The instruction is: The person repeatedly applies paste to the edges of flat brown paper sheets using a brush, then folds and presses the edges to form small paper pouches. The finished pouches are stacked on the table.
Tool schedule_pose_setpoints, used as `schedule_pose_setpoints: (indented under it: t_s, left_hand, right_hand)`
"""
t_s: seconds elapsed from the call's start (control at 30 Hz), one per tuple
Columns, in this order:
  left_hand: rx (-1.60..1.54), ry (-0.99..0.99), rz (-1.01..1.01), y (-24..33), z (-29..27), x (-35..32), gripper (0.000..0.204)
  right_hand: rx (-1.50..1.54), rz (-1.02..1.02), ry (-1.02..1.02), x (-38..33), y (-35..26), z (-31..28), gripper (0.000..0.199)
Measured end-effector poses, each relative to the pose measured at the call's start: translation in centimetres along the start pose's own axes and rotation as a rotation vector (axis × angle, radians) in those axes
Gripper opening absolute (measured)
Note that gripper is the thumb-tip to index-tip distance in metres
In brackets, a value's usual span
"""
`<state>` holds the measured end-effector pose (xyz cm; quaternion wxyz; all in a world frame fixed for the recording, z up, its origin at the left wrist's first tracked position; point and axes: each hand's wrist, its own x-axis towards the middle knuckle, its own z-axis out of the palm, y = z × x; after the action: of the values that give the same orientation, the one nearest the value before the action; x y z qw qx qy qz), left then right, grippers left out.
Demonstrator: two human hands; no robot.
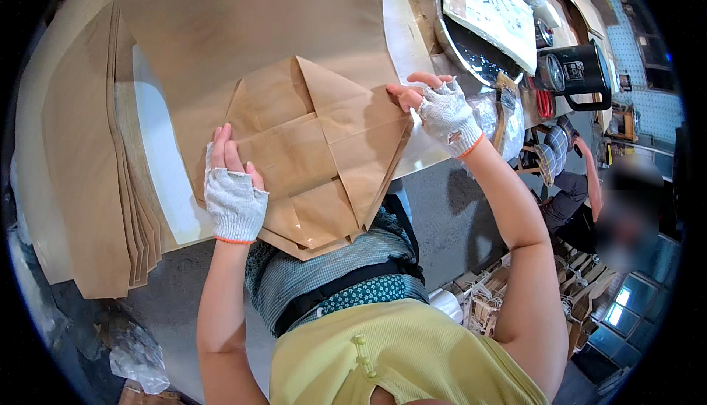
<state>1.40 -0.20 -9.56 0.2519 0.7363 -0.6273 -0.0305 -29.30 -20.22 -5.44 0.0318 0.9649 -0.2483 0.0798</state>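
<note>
A folded brown paper bag (294, 151) lies in front of me at the table's near edge, its end opened out into a many-sided shape with creased flaps. My left hand (234, 195), in a white fingerless glove with an orange cuff, rests flat along the bag's left side, fingers stretched out. On the other side, my right hand (440, 107), gloved alike, touches the bag's upper right edge with its fingertips; its fingers are apart. Beneath the bag, large brown paper sheets (243, 15) cover the table.
Stacked brown paper bags (88, 162) overhang the table's left edge. Back right stand a basin of dark liquid (471, 48) with a white board (492, 11) across it, a brush (506, 107) and a black mug (585, 75). Another person (582, 191) sits at the right.
</note>
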Motion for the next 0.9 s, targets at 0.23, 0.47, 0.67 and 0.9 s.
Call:
schedule_pose_setpoints:
  t_s: [0.23, 0.47, 0.67, 0.9]
  left_hand:
    - [-0.014, -0.003, -0.050, -0.1, -0.2, -0.4, 0.049]
    - [-0.036, -0.010, -0.036, 0.0, -0.2, -0.1, 0.045]
    - [-0.155, -0.002, -0.130, -0.7, -0.1, -0.2, 0.043]
    - [-0.127, -0.152, -0.242, -1.8, -3.2, 4.2, 0.044]
  right_hand:
    - [1.110, 0.595, 0.086, 1.6, -2.2, -3.6, 0.029]
    - [0.560, -0.035, -0.118, 2.4, -10.1, -4.4, 0.050]
    - [0.243, -0.044, -0.069, 2.1, -7.8, -1.5, 0.047]
    - [0.857, 0.466, -0.453, 7.8, -2.3, 1.2, 0.036]
